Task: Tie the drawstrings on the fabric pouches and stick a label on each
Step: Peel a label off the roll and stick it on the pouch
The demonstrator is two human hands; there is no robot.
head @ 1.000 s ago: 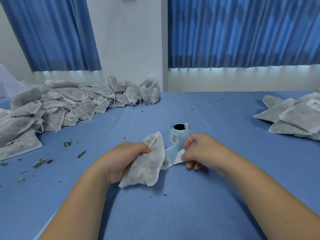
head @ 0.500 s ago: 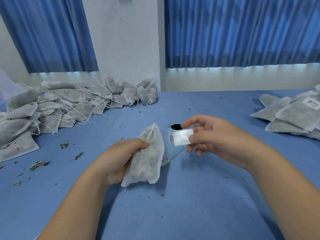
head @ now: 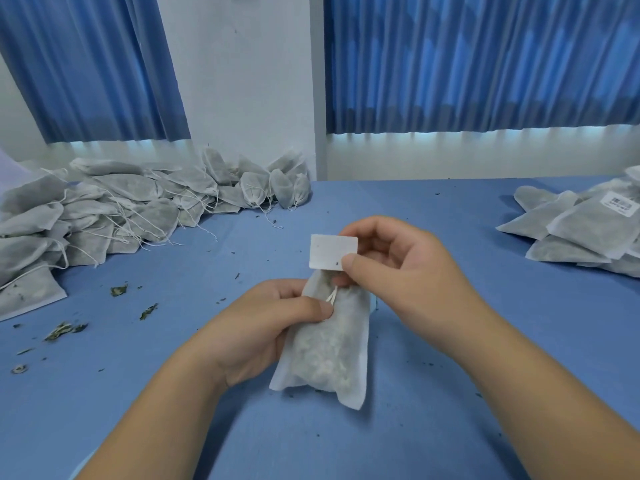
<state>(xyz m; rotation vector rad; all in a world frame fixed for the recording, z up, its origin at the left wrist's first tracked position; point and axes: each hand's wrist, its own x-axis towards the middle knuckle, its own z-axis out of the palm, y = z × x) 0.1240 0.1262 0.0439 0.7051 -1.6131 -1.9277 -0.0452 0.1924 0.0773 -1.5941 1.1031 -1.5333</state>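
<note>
A white non-woven fabric pouch point(head: 329, 348) filled with dried leaf matter is held upright near the middle of the scene, just above the blue cloth-covered table point(head: 450, 393). The left hand point(head: 263, 327) grips its gathered neck, thumb pressing beside the thin white drawstring point(head: 331, 296). Just above the neck, the right hand point(head: 398, 268) pinches a blank-faced white rectangular label point(head: 332, 252) by its right edge between thumb and fingers. A large heap of similar grey-white pouches with loose strings point(head: 104, 209) lies far left; a smaller stack of flat labelled pouches point(head: 581, 230) lies far right. Green leaf crumbs point(head: 65, 329) dot the near left. Pleated blue curtains point(head: 485, 64) hang behind.
</note>
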